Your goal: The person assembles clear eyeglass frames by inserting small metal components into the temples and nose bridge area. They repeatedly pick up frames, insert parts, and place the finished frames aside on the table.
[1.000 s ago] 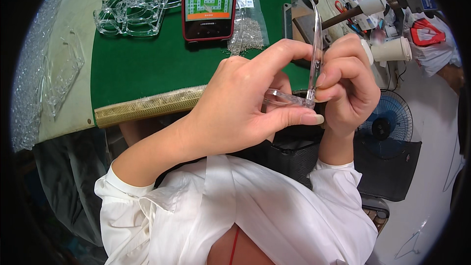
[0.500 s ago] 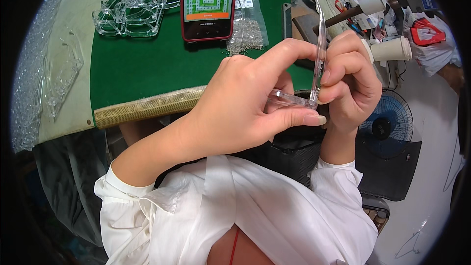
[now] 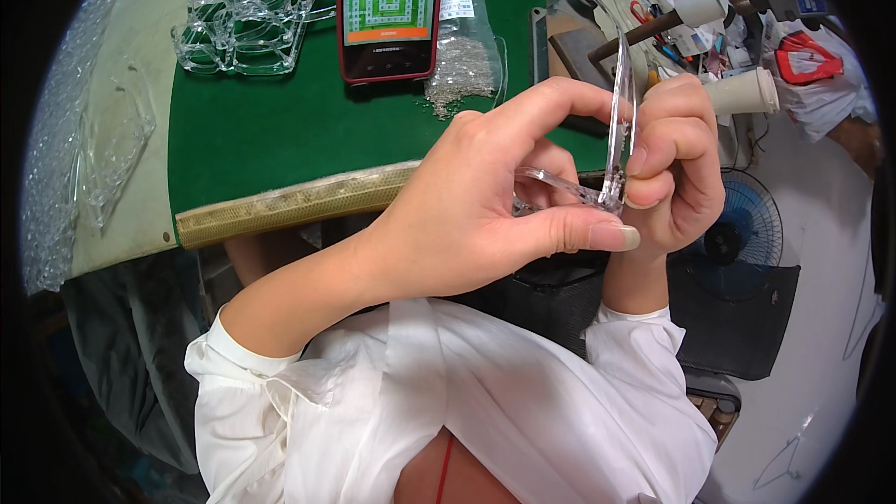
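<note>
A clear plastic eyeglass frame [image 3: 563, 183] is gripped in my left hand [image 3: 457, 196], its thumb below and the index finger arched up to the side. One clear temple arm [image 3: 623, 75] stands up from the hinge corner, pointing away from me. My right hand [image 3: 679, 163] is closed at that hinge, thumb and fingertips pressed to the temple's base. Small dark metal shows at the hinge; whether my right fingers also pinch a tiny part cannot be made out. Much of the frame front is hidden behind my left hand.
A phone [image 3: 390, 14] stands on the green mat [image 3: 271, 131], beside a plastic bag of small metal pieces [image 3: 462, 61], some spilled. Clear frames [image 3: 247, 33] are piled at the far left. Bubble wrap [image 3: 51, 177] lines the left edge; a fan [image 3: 733, 233] stands at right.
Both hands have shifted slightly, the left a little to the right. The temple arm leans more toward the far left and looks more turned. The grip at the hinge stays.
</note>
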The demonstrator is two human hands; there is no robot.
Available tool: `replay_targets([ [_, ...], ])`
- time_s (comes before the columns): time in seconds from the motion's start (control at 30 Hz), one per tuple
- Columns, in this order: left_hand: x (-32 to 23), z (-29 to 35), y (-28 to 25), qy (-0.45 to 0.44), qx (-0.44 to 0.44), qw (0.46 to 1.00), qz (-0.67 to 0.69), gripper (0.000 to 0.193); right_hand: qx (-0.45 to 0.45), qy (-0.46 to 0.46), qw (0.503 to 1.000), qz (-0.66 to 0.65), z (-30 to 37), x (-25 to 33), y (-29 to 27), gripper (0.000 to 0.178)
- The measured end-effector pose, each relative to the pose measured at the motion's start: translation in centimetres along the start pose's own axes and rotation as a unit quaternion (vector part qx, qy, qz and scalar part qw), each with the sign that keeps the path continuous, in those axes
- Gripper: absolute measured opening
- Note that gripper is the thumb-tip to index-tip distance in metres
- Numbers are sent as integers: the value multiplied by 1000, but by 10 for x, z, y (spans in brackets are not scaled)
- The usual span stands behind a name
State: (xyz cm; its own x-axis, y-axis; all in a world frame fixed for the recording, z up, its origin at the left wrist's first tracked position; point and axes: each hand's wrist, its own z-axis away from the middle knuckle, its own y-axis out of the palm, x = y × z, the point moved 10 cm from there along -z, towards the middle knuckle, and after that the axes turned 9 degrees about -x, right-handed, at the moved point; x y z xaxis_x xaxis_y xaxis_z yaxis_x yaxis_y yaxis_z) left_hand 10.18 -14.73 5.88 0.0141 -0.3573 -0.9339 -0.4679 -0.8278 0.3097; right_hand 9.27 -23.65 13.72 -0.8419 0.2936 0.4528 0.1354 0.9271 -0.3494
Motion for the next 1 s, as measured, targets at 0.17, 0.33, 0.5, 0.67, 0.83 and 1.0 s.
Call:
replay_targets([
  [0.17,0,-2,0,-10,-5,1000,5,65,-6,-7,1000,-8,1,1,0,28],
  [0.33,1,-3,0,-4,7,1000,-14,65,-5,-17,1000,-14,2,1,-2,27],
  [0.5,-12,-4,-2,72,-13,996,-51,64,-7,34,995,-90,4,-11,-4,25],
  [0.67,-11,-4,-2,61,0,991,-115,63,-47,211,946,-240,16,-40,0,34],
  [0.83,-15,-12,2,100,-31,989,-105,62,-42,313,912,-261,25,-57,-1,31],
  [1.0,-7,-39,7,100,-63,990,-70,63,-78,328,902,-268,21,-64,-13,32],
])
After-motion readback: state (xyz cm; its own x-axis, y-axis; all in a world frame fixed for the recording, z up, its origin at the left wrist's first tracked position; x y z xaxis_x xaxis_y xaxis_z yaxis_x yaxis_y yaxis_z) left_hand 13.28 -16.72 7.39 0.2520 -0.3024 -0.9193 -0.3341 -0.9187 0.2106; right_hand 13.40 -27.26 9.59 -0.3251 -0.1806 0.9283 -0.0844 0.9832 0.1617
